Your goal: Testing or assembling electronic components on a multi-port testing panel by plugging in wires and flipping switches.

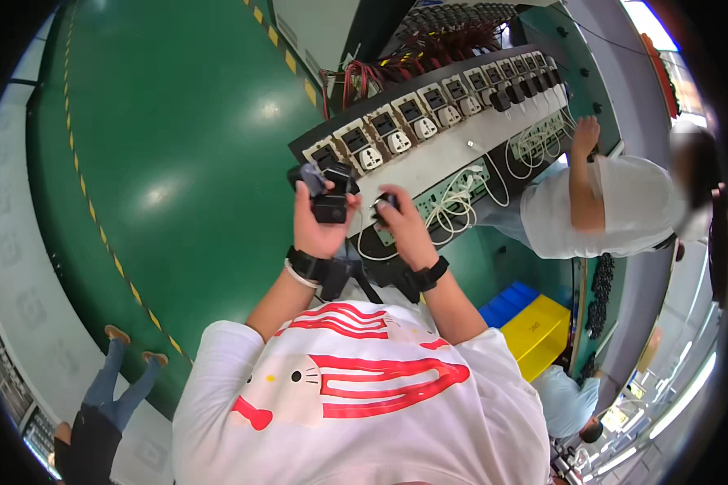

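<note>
Several black power adapters [329, 208] are bunched in my left hand [319, 232], whose fingers curl up around them. My right hand [412, 236] grips one more black power adapter [386, 207] between thumb and fingers, a little to the right of the bunch. Both hands are just in front of the near left end of a long socket strip [397, 142]. White sockets and dark square modules line that strip, and black adapters [526, 87] sit plugged in along its far right part.
Green circuit boards [430, 199] with coiled white cables [459, 204] lie along the bench edge. A co-worker in a white top [598, 202] reaches over the bench on the right. Yellow and blue bins [535, 333] stand behind on my right. Red wires [362, 79] bundle behind the strip.
</note>
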`<control>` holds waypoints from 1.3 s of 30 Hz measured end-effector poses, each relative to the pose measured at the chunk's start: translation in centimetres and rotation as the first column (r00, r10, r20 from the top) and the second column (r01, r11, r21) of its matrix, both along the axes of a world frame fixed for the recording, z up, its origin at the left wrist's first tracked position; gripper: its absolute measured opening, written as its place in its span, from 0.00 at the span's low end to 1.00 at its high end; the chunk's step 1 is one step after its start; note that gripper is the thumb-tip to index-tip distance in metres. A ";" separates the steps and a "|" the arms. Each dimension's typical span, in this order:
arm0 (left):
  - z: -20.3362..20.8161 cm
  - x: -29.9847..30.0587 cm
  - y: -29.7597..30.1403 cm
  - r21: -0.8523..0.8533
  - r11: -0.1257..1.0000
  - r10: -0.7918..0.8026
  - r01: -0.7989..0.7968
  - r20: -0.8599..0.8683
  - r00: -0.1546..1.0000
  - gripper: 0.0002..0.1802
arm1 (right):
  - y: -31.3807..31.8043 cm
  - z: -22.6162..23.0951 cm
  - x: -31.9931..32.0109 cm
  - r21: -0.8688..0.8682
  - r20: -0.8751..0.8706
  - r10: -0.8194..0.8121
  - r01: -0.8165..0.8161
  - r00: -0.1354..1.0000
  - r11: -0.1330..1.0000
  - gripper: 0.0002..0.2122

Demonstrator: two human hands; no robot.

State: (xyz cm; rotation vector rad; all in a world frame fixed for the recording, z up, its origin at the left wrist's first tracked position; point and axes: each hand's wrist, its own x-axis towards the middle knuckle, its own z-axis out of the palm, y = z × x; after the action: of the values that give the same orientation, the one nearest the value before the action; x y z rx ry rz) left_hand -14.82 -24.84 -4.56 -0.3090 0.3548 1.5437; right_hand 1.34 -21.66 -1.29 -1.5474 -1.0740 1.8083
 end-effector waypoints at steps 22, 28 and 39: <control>-3.1 -7.7 -3.3 -0.077 0.996 -0.054 0.040 -0.188 0.981 0.22 | 5.1 -3.8 -2.1 0.647 0.695 -0.024 -0.611 0.718 0.455 0.20; -3.3 -7.7 -3.4 -0.154 0.986 -0.085 0.056 -0.194 0.977 0.22 | 5.7 -3.1 -1.6 0.581 0.726 0.055 -0.654 0.686 0.484 0.22; -3.0 -6.6 -2.8 -0.135 0.985 -0.134 0.105 -0.233 0.963 0.21 | 5.2 -3.4 -1.7 0.579 0.721 0.129 -0.694 0.681 0.428 0.23</control>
State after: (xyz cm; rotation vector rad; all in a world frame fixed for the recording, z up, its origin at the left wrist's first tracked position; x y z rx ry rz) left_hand -21.39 -27.68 -7.54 -0.1899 0.6492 1.4456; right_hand -0.37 -16.50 -4.71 -1.2083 -2.4129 0.6712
